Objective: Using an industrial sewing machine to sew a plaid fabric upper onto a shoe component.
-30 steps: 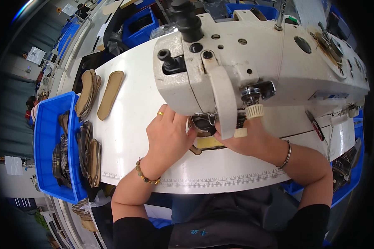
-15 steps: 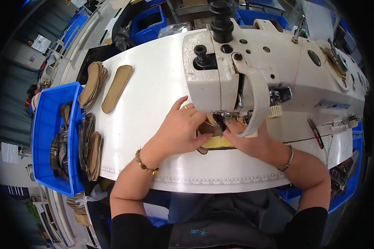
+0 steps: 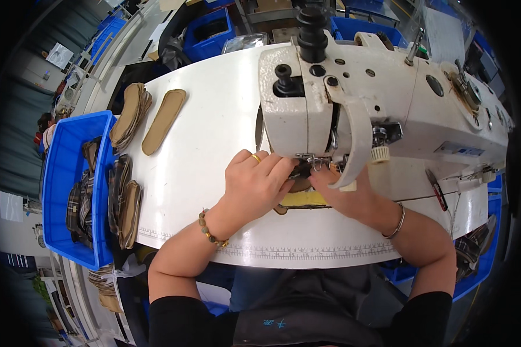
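At the needle area of a white industrial sewing machine (image 3: pixel 338 75), my left hand (image 3: pixel 255 182), with a yellow ring and bead bracelet, curls its fingers onto a small brown and black piece (image 3: pixel 300 184) under the presser foot. My right hand (image 3: pixel 350 194), a metal bangle at its wrist, is at the piece's other side with bent fingers, partly hidden by the white guard (image 3: pixel 356 139). A yellow plate (image 3: pixel 304 200) shows below the piece between my hands. How far the piece runs under the machine head is hidden.
Stacked tan insole shapes (image 3: pixel 127 115) and a single one (image 3: pixel 163 121) lie left, with plaid piles (image 3: pixel 121 199) by a blue bin (image 3: pixel 55 185). A red-and-black tool (image 3: pixel 437 191) lies right, near another bin (image 3: pixel 480 266). A person (image 3: pixel 45 124) is in the background.
From half a second ago, my left hand's fingers have curled in closer onto the piece, covering more of it. My right hand has shifted little. The view has moved slightly.
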Demonstrator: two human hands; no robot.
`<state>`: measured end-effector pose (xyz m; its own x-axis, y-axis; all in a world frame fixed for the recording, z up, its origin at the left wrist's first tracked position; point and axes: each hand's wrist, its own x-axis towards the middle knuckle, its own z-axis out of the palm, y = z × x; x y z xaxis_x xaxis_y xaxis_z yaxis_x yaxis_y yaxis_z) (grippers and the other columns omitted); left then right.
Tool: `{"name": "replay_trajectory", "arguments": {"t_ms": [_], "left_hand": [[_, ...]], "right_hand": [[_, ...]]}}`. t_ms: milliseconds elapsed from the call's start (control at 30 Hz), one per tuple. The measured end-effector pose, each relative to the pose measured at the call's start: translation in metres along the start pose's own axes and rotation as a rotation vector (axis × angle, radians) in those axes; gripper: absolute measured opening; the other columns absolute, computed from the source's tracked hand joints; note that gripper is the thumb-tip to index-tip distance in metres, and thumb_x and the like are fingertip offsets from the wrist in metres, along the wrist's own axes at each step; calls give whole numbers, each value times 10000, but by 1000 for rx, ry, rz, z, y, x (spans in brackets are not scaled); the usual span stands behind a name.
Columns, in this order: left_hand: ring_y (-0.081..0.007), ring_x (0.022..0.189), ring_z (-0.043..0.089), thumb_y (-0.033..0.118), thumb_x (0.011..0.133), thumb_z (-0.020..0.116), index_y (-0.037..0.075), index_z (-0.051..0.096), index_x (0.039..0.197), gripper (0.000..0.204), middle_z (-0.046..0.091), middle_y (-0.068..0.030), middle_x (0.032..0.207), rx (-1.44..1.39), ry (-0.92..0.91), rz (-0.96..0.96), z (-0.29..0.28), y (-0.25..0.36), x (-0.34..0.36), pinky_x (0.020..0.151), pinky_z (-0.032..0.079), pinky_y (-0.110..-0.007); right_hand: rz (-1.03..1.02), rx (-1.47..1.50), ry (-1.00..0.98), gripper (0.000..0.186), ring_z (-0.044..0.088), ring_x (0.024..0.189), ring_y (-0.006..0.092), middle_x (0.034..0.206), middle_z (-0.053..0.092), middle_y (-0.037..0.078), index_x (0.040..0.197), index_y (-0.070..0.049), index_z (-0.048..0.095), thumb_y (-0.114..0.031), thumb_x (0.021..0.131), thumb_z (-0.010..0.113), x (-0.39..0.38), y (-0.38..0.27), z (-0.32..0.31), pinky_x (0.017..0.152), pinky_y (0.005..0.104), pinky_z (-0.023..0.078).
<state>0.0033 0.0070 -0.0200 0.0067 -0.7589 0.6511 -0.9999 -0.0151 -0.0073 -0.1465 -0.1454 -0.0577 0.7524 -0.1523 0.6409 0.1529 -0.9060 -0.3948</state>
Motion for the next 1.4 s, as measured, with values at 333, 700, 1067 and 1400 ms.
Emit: {"name": "replay_trajectory", "arguments": {"t_ms": [333,700,1067,1400], "left_hand": [[-160,585,540,122,523,749,133,570,674,234,550,19,672,-116,-5,-59,19,4,-3,601,372,-316],[-149,633,524,170,522,731,144,563,699,245,538,31,690,-31,18,36,16,-2,-2,641,368,-315],[-147,656,499,135,554,696,129,541,678,198,469,22,666,-30,42,73,18,0,-3,656,353,-330],[-151,545,479,126,566,664,126,481,635,196,434,9,630,-40,68,72,30,0,-6,647,376,-312]], "right_hand": [[-206,-213,-125,59,586,557,211,655,561,48,766,-74,601,-73,720,638,4,-7,-6,467,352,437],[-185,-329,-47,164,582,513,208,610,548,20,838,-67,669,-112,688,718,-2,1,2,435,351,443],[-93,-199,-60,157,603,551,236,662,607,39,872,-63,684,-21,721,684,-6,10,9,479,352,454],[-143,-340,-207,323,615,659,219,796,630,29,1047,-66,644,-36,728,679,-6,4,10,579,352,458]]}}
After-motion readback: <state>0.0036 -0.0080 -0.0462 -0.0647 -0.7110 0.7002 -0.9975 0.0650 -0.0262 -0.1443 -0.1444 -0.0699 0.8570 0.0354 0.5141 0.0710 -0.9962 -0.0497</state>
